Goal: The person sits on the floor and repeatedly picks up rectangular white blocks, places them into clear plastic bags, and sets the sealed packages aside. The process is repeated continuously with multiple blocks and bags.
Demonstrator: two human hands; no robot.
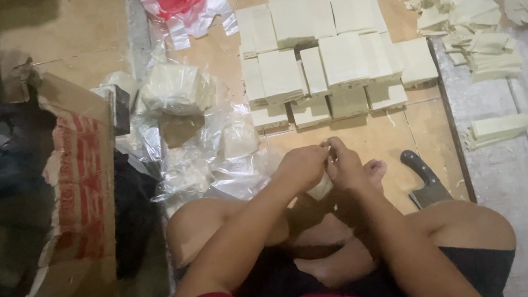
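Both hands meet at the centre of the frame, above the person's crossed legs. Left hand (301,167) is curled almost closed and right hand (346,165) is pinched beside it, the two gripping a small pale block (321,187) between them, with something thin at the fingertips that is too small to make out.

On the floor (361,136) just above the hands lies a tight stack of pale rectangular blocks (324,61). Clear plastic bags (208,150) holding more pale pieces spread to the left, beside a torn cardboard box (81,177) at the left edge. Pale trimmings (469,17) are heaped at the upper right.

A cleaver (424,181) rests on the floor at the right of centre, just beside the person's bare foot (373,170) and knee. A shift of the leg could bring skin against the blade. The block, held in mid-air only by fingertips, could slip and fall onto the legs or floor.
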